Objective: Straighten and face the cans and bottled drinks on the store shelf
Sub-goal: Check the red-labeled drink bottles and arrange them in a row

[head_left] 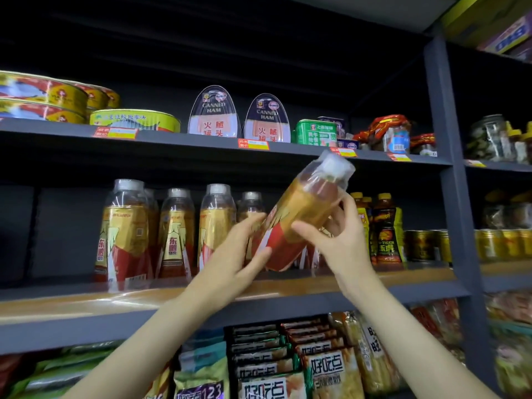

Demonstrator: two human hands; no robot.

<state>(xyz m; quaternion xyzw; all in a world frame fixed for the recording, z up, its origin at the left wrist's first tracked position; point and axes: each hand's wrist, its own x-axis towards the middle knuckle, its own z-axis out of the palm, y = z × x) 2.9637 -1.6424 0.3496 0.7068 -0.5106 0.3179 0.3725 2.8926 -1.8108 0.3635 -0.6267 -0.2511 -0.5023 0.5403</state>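
Note:
A gold-and-red drink bottle (299, 214) with a clear cap cover is tilted to the right above the middle shelf (86, 303). My right hand (334, 237) grips its upper body, thumb across the front. My left hand (239, 251) holds its red lower end with fingers and thumb around it. Several matching bottles (175, 234) stand upright in a row to the left. Dark yellow-capped tiger-label bottles (385, 228) stand to the right, with gold cans (423, 244) beyond them.
The upper shelf holds flat fish tins (43, 96), two canned ham tins (214, 113), a green tin (315, 133) and jars. Snack packets (288, 364) fill the shelf below. A grey upright post (454, 168) divides the shelving at right.

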